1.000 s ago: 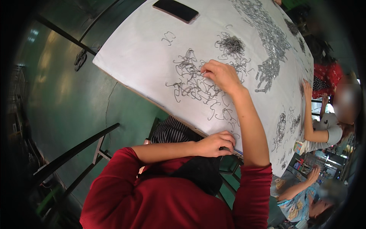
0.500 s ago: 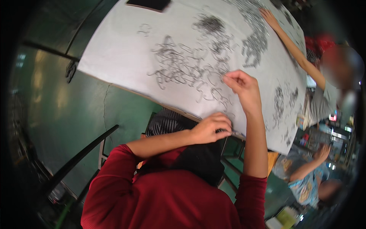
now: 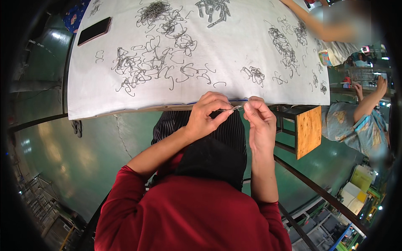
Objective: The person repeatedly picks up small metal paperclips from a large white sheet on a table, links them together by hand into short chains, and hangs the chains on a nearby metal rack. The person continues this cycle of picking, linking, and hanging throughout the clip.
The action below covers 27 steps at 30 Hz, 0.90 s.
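My left hand (image 3: 209,112) is closed in front of the table's near edge, pinching a small shiny metal piece (image 3: 237,107) that sticks out from its fingertips. Just right of it, my right hand (image 3: 260,118) is pinched at the piece's other end. What it grips looks like a thin wire hook, mostly hidden by the fingers. Beyond my hands, many loose bent wire hooks (image 3: 144,62) lie scattered on the white-covered table (image 3: 226,46). A dense heap of hooks (image 3: 155,11) sits farther back, and a smaller cluster (image 3: 254,74) lies nearer my right hand.
Flat metal clips (image 3: 213,10) are piled at the far middle, and a dark phone (image 3: 94,31) lies at the left. More hooks (image 3: 284,48) lie at right, near another person's arm (image 3: 305,19). A wooden stool (image 3: 308,131) stands under the right corner; another person sits beyond.
My right hand has come back from the scattered hooks to meet my left hand at the table edge. The view has swung, so the table now lies straighter ahead.
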Motion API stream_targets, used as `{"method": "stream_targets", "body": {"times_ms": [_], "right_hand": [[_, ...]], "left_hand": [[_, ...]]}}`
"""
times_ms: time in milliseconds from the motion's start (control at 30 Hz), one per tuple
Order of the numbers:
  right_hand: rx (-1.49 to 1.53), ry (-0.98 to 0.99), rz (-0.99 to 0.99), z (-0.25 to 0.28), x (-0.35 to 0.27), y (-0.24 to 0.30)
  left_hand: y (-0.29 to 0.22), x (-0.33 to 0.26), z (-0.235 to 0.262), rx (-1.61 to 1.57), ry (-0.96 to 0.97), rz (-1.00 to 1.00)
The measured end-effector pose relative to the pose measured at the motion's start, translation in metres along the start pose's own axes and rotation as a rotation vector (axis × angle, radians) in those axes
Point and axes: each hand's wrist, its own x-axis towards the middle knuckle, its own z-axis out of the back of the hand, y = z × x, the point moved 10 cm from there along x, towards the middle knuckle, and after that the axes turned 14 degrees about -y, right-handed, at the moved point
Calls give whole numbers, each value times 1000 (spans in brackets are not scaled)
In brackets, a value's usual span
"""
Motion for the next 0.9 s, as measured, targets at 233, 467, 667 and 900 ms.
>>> {"method": "stream_targets", "body": {"times_ms": [233,467,667,900], "right_hand": [[-46,-111,368,11,-18,30],[-119,-105,460,15,-29,35],[-185,-180,498,25,-31,39],[-282,-126,611,17,-25,39]], "left_hand": [[-4,16,-3,50,76,-93],[97,171,22,704,-126,-154],[147,197,-39,1038,195,-194],[114,200,-17,941,165,-215]]}}
